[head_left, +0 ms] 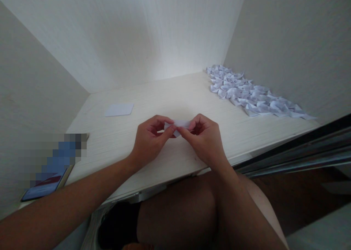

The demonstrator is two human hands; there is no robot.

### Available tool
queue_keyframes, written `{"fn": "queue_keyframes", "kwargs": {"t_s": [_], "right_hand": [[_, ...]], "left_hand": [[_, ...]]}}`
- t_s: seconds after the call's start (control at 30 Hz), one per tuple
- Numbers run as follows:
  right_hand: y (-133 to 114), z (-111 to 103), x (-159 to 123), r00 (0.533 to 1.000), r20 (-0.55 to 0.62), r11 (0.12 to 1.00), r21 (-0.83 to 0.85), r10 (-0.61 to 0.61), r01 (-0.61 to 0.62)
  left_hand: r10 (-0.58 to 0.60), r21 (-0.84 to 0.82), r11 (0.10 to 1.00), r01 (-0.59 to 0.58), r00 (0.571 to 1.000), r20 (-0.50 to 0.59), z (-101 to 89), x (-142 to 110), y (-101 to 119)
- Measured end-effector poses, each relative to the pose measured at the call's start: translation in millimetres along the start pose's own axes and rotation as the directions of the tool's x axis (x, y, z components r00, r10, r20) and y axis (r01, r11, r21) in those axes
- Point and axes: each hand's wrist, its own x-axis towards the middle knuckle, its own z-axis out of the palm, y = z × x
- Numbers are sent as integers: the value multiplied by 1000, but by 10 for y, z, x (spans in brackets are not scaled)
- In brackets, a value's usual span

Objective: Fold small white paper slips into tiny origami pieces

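A small piece of folded white paper [181,124] is held just above the table between both my hands. My left hand [153,136] pinches its left end with thumb and fingers. The right end is gripped by my right hand [204,134], whose thumb tip meets the left thumb at the middle of the paper. Part of the paper is hidden behind the thumbs, so the full fold cannot be made out.
Many small folded white paper pieces [246,92] lie in rows along the right wall. A flat stack or sheet of white paper [119,109] rests at the left. A partly blurred device with a lit screen [45,186] leans by the left wall. The pale table [164,90] has walls on three sides.
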Motion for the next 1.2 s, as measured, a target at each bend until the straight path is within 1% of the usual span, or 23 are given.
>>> {"fn": "queue_keyframes", "kwargs": {"t_s": [0.07, 0.13, 0.2, 0.27, 0.43, 0.53, 0.67, 0.8, 0.9, 1.0, 1.1, 1.2], "right_hand": [[-10, 0, 1, 1000, 17, 999, 35, 3, -4], [-21, -4, 3, 998, 62, 996, 85, 17, -22], [-27, -11, 7, 993, 117, 989, 136, 35, -51], [-25, -20, 14, 989, 145, 988, 143, 35, -56], [4, -37, 36, 993, 110, 999, 22, -48, 46], [14, -48, 49, 994, 95, 998, -8, -60, 61], [2, -90, 66, 995, 95, 1000, -14, 19, -18], [-23, -145, 83, 991, 85, 994, 43, 100, -104], [-34, -168, 92, 988, 99, 991, 62, 115, -121], [-26, -176, 95, 989, 77, 991, 46, 124, -128], [-5, -187, 101, 989, 32, 988, 47, 148, -149], [11, -208, 113, 984, 37, 980, 95, 174, -177]], "left_hand": [[-7, 1, 1000, 7, 1000, 11, -3, 8, 10], [-16, 4, 1000, 16, 1000, 12, -4, 11, 33], [-41, 0, 999, 41, 999, 3, -2, 8, 60], [-73, -14, 997, 73, 997, -5, 3, 2, 81], [-146, -64, 987, 145, 989, -10, 8, 9, 81], [-198, -120, 973, 198, 980, 8, -1, 25, 68], [-231, -157, 960, 232, 973, 22, -13, 37, 73], [-260, -185, 948, 257, 966, 13, -16, 55, 100], [-287, -199, 939, 281, 958, -1, -21, 82, 115], [-304, -223, 929, 296, 953, -1, -29, 108, 100], [-304, -237, 924, 299, 953, 16, -39, 122, 65], [-290, -247, 924, 291, 956, 40, -48, 124, 39]]}}
